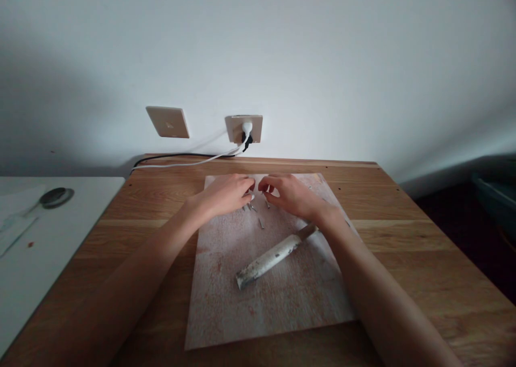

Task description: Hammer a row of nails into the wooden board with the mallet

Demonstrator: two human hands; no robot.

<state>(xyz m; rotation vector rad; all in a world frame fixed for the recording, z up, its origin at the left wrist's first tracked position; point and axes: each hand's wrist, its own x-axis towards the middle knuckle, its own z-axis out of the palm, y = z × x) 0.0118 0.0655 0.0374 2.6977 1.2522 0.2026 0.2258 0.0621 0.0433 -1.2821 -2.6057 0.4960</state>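
Observation:
My left hand (230, 193) reaches over the far part of a pale, stained board (226, 313), fingers curled toward the thumb. A small white bit shows at its fingertips, too small to name. Just across from it, my right hand (288, 194) is bent in a similar pinch; what its fingertips hold, if anything, I cannot make out. Below and between the hands lie several small thin metallic pieces (261, 223). Nearer to me, a long tool with a worn white handle (270, 258) rests diagonally on the board. Its far brown end runs toward my right forearm, which partly hides it.
The board lies on a wooden table (157, 270) against a white wall. A wall socket (231, 126) holds white and black plugs, and their cables (189, 163) trail left along the table's back edge. At left, a white surface (52, 270) carries a dark round object (53, 197).

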